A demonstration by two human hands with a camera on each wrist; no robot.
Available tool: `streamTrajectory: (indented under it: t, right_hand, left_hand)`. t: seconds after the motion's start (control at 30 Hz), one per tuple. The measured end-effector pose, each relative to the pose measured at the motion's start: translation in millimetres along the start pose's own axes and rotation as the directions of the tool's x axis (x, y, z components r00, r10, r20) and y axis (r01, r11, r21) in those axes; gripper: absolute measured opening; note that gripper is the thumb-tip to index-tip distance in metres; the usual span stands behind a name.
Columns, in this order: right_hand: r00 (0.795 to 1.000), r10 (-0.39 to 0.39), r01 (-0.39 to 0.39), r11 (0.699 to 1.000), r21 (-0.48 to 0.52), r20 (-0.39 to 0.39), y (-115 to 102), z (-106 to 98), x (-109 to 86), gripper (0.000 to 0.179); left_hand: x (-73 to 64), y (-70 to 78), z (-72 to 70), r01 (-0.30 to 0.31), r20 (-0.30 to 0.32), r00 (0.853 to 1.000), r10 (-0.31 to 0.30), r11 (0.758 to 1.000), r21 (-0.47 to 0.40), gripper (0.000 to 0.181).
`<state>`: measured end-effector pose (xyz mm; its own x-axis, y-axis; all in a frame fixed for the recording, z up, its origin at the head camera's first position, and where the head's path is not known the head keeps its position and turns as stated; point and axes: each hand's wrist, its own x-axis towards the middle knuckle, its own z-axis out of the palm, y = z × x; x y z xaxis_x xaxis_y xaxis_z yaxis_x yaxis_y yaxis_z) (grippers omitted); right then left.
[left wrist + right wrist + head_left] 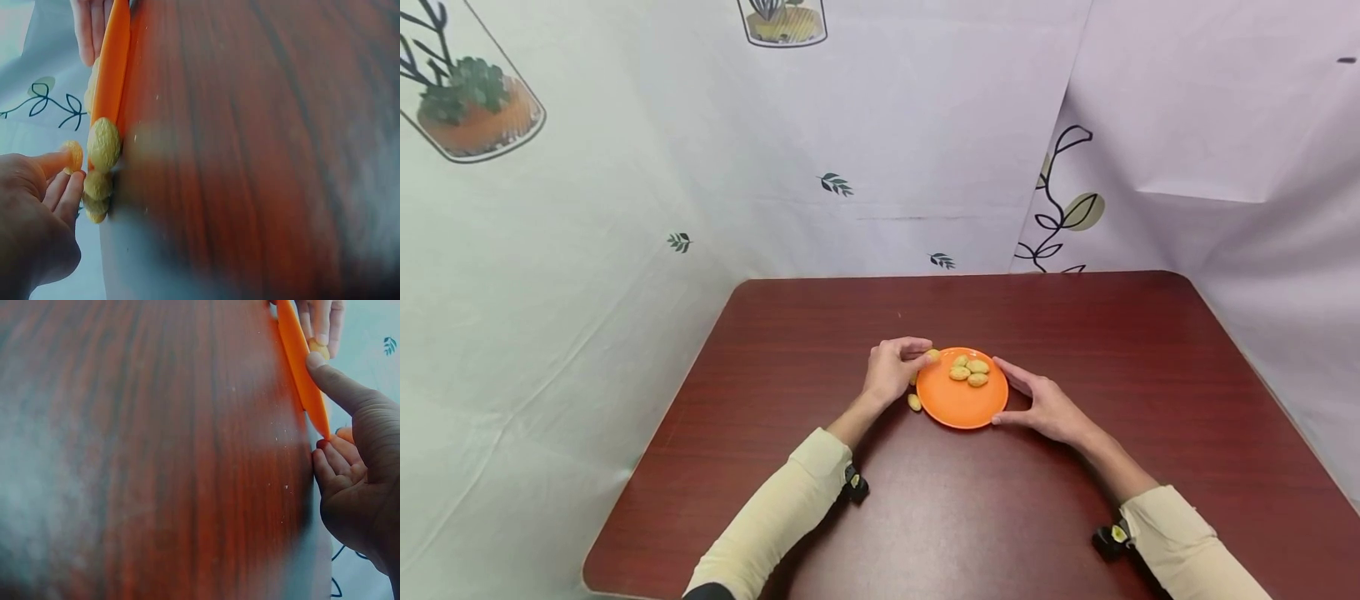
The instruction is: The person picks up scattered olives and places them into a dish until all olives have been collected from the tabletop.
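As we observe it from the head view, the round orange plate (951, 408) sits on the table (970, 508), near the middle of its width. We note a smooth, glossy plate with a low raised rim. Four nut-like ovals (960, 373) lie grouped on it, toward the far side. They are yellow-tan, and their surface looks rough.

We record the two hands apart, on opposite sides of the plate. The left hand (891, 369) pinches a single nut-like piece (74, 156) between thumb and fingers, at the plate's left rim. The right hand (1048, 408) grips the right rim, thumb on the near part and fingers on the far part.

Beside the left rim we find further loose ovals (104, 145) on the table; the wrist view shows them wrinkled and pitted. Their full count we cannot tell, since the left hand hides some from above and they overlap one another in the side view.

The tabletop is dark reddish-brown with a streaked wood grain, rounded far corners and a dull sheen. Behind it hangs a creased, pale backdrop (887, 108) printed with leaves and potted plants. We also note cream sleeves (775, 525) and a small black device (855, 485) at each cuff.
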<state>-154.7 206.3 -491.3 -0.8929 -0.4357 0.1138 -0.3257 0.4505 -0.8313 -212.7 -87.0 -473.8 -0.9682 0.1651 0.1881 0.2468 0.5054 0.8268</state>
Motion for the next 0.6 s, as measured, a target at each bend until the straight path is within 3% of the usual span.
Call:
streamTrajectory:
  t: [0.43,0.6]
  right_hand:
    - [1.0,0.001,-0.001,1.0,0.017,-0.003,-0.1,1.4,-1.0,0.104]
    - [1.0,0.0,0.0,1.0,0.02,-0.003,0.3,1.8,-0.5,0.104]
  left_hand:
    - [-3.9,9.9,11.6,-0.041,-0.066,0.996,0.052,0.988,0.151,0.024]
    - [-5.5,13.8,14.5,-0.078,-0.058,0.994,0.093,0.973,0.216,0.024]
